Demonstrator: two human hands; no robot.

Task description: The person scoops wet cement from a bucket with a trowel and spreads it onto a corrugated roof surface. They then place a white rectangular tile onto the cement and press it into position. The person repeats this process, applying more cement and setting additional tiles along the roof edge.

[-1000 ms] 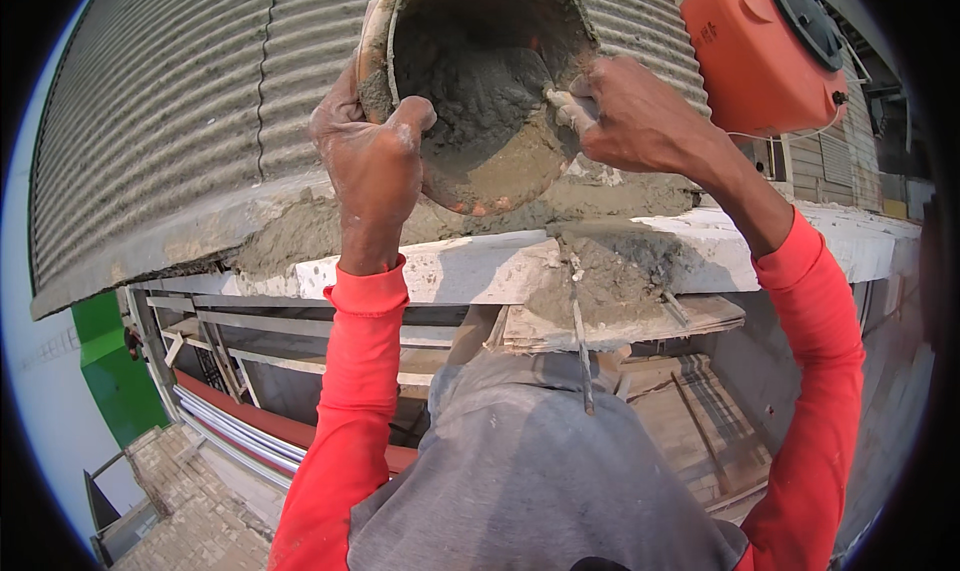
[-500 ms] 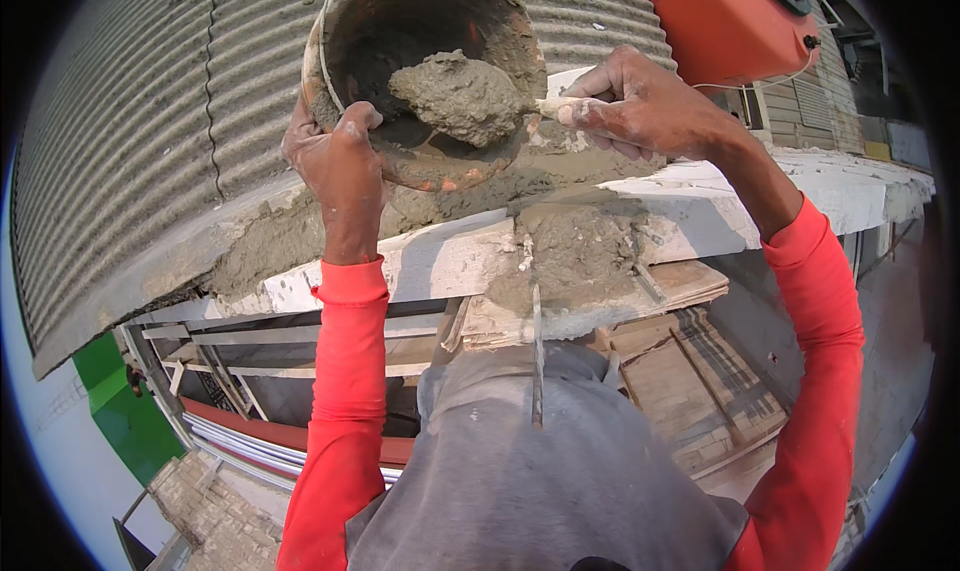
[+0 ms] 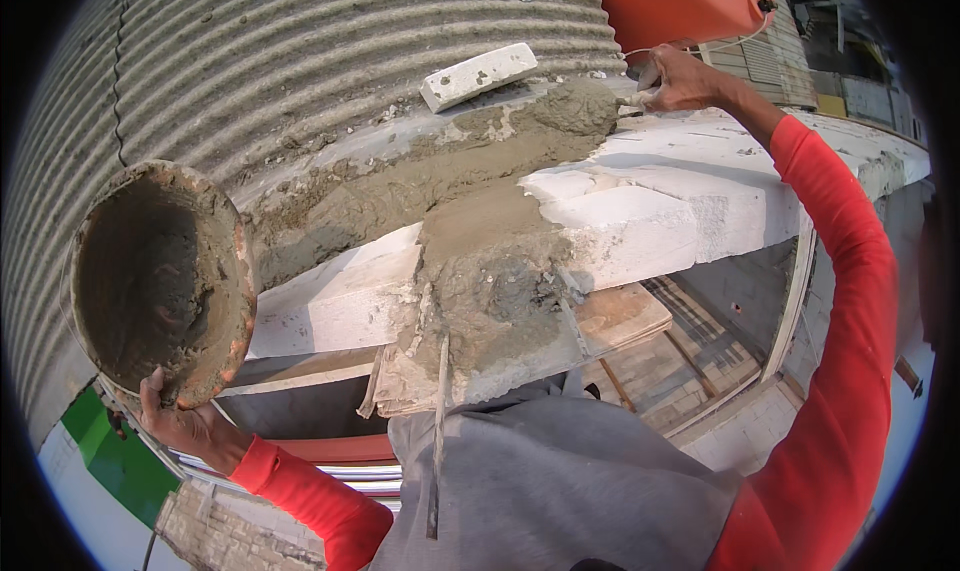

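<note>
A mortar-smeared bucket (image 3: 108,271) hangs tilted at the left, its mouth toward me and mortar coating its inside. My left hand (image 3: 190,427) is closed on its lower rim. At the far edge of the wall top, my right hand (image 3: 688,81) grips the pale handle of a trowel (image 3: 636,99). The trowel's blade is hidden by a lump of grey mortar (image 3: 578,109), which rests against the mortar strip (image 3: 370,196). That strip runs along behind white blocks (image 3: 640,226). Nearer me, mortar (image 3: 495,281) fills the gap between the blocks.
A loose white block (image 3: 480,76) lies beside the corrugated roof (image 3: 330,61). A steel bar (image 3: 438,441) juts toward me from the mortar-filled gap. Wooden boards (image 3: 625,321) are below the wall. An orange tank (image 3: 685,6) stands at the far right.
The bucket has swung left and down in my left hand, away from the trowel. My right hand has carried the mortar-laden trowel out of the bucket to the wall top. A loose block is now uncovered.
</note>
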